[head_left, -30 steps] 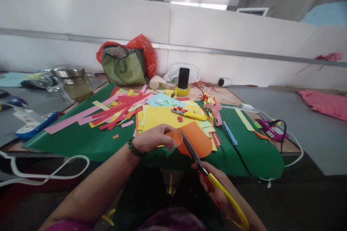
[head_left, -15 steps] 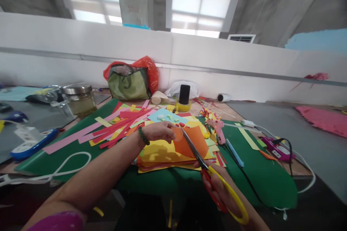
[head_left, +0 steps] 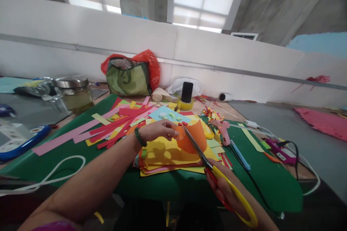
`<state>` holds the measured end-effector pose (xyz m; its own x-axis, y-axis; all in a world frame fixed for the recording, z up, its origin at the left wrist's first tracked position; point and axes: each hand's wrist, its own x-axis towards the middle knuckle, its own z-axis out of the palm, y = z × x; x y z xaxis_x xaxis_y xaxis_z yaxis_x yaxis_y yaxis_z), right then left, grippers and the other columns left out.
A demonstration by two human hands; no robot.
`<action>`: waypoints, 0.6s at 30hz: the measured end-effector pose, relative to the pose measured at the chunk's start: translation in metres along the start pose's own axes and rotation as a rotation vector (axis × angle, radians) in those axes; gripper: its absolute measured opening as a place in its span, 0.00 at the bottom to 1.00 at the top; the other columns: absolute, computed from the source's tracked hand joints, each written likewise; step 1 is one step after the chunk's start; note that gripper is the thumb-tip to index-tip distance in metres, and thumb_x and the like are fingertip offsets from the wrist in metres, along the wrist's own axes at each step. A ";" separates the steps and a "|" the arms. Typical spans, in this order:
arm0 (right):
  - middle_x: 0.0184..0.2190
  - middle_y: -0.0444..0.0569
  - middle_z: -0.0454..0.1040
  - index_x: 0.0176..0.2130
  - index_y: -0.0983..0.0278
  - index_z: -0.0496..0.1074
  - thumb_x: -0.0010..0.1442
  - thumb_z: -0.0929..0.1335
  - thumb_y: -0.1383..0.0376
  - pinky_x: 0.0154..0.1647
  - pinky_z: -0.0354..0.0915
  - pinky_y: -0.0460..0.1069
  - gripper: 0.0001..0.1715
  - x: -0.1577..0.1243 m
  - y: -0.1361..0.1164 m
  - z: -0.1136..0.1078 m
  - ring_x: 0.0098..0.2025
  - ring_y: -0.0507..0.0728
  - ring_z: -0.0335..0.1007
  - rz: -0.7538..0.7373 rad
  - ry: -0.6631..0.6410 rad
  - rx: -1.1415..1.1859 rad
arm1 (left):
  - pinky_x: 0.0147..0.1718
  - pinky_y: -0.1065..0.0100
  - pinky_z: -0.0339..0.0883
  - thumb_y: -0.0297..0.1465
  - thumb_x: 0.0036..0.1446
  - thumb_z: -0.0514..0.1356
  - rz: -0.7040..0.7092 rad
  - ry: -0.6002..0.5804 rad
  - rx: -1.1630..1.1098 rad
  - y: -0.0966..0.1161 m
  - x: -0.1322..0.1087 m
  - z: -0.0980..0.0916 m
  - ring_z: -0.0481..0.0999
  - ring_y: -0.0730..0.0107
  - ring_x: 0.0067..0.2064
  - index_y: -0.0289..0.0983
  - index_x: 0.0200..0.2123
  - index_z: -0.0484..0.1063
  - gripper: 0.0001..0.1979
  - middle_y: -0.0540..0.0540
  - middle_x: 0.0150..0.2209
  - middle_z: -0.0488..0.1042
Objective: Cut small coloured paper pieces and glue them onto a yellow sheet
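Observation:
My left hand (head_left: pixel 161 130), with a green bead bracelet on the wrist, pinches the left edge of an orange sheet of paper (head_left: pixel 197 137). A paler rounded part of the paper shows at the fingertips. In my right hand (head_left: pixel 223 184) are scissors (head_left: pixel 197 146) with red and yellow handles. Their blades point up and left across the orange paper, tips close to the left fingers. How far the blades are apart is hard to see. Below lies a stack of yellow sheets (head_left: pixel 159 155), and behind it a light blue sheet (head_left: pixel 162 110) carries small green and white pieces.
Red, pink and yellow paper strips (head_left: pixel 119 124) spread left over a green mat (head_left: pixel 108 173). At right lie a pink glue gun (head_left: pixel 224 131), a blue stick (head_left: pixel 240 155) and a purple power strip (head_left: pixel 283 153). Behind stand a phone (head_left: pixel 187 92), a green bag (head_left: pixel 126 77) and a glass jar (head_left: pixel 74 95).
My view has tilted and shifted slightly. The orange paper now bends more, with its upper right corner raised. Both hands keep their holds, and the scissors stay across the paper.

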<state>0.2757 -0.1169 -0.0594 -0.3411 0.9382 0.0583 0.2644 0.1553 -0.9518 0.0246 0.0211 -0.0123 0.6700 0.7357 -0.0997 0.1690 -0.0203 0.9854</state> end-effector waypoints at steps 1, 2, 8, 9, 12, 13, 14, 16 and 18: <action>0.21 0.40 0.56 0.48 0.65 0.67 0.53 0.59 0.33 0.14 0.45 0.43 0.44 -0.001 -0.003 0.002 0.19 0.47 0.45 0.009 -0.004 0.002 | 0.29 0.74 0.64 0.38 0.41 0.69 0.005 -0.005 0.012 0.001 -0.001 0.000 0.67 0.77 0.27 0.34 0.25 0.77 0.12 0.49 0.25 0.74; 0.21 0.40 0.55 0.48 0.65 0.67 0.53 0.58 0.33 0.14 0.45 0.43 0.44 -0.002 -0.006 0.003 0.19 0.47 0.45 0.020 -0.005 0.001 | 0.29 0.74 0.64 0.37 0.41 0.69 0.009 -0.010 0.020 0.002 -0.002 0.000 0.67 0.76 0.27 0.34 0.25 0.77 0.12 0.49 0.25 0.74; 0.23 0.41 0.57 0.49 0.64 0.67 0.53 0.57 0.32 0.15 0.47 0.44 0.45 -0.006 -0.013 0.007 0.19 0.47 0.44 0.060 0.017 -0.014 | 0.31 0.73 0.65 0.37 0.41 0.69 0.024 -0.039 0.015 0.003 -0.004 0.002 0.68 0.75 0.29 0.35 0.25 0.77 0.11 0.49 0.26 0.74; 0.24 0.42 0.57 0.49 0.64 0.67 0.52 0.58 0.32 0.15 0.47 0.43 0.45 -0.005 -0.013 0.007 0.20 0.47 0.45 0.056 0.020 -0.018 | 0.31 0.73 0.65 0.37 0.41 0.69 0.024 -0.041 0.008 0.003 -0.004 0.002 0.68 0.75 0.29 0.35 0.25 0.77 0.11 0.49 0.27 0.74; 0.24 0.42 0.58 0.49 0.64 0.67 0.53 0.58 0.32 0.16 0.48 0.43 0.45 -0.004 -0.012 0.007 0.21 0.48 0.47 0.044 0.029 -0.034 | 0.31 0.73 0.64 0.38 0.42 0.68 0.028 -0.048 -0.010 0.003 -0.004 0.003 0.68 0.76 0.29 0.35 0.25 0.76 0.12 0.49 0.28 0.73; 0.24 0.42 0.58 0.49 0.64 0.67 0.53 0.57 0.32 0.16 0.48 0.43 0.45 -0.004 -0.012 0.007 0.21 0.48 0.47 0.044 0.029 -0.035 | 0.31 0.73 0.64 0.39 0.42 0.68 0.029 -0.049 -0.014 0.003 -0.004 0.004 0.68 0.76 0.28 0.35 0.25 0.76 0.13 0.49 0.28 0.73; 0.24 0.42 0.57 0.49 0.64 0.67 0.52 0.57 0.32 0.16 0.48 0.44 0.45 -0.003 -0.012 0.007 0.21 0.48 0.47 0.044 0.026 -0.034 | 0.32 0.73 0.64 0.39 0.42 0.68 0.029 -0.050 -0.017 0.003 -0.004 0.004 0.68 0.76 0.29 0.35 0.25 0.76 0.13 0.49 0.28 0.73; 0.23 0.41 0.56 0.49 0.64 0.67 0.52 0.57 0.32 0.16 0.47 0.44 0.45 -0.003 -0.011 0.007 0.20 0.48 0.45 0.047 0.015 -0.027 | 0.32 0.72 0.64 0.39 0.42 0.68 0.028 -0.048 -0.020 0.004 -0.005 0.004 0.68 0.76 0.29 0.34 0.25 0.76 0.13 0.49 0.28 0.73; 0.22 0.40 0.55 0.49 0.65 0.66 0.54 0.57 0.32 0.15 0.46 0.44 0.44 -0.003 -0.010 0.007 0.19 0.47 0.44 0.057 0.009 -0.020 | 0.31 0.72 0.64 0.38 0.42 0.68 0.027 -0.043 -0.019 0.005 -0.006 0.004 0.67 0.76 0.28 0.34 0.25 0.75 0.13 0.49 0.27 0.72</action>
<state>0.2677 -0.1239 -0.0524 -0.3166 0.9485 0.0069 0.3008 0.1073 -0.9476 0.0248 0.0137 -0.0073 0.7045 0.7054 -0.0783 0.1372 -0.0270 0.9902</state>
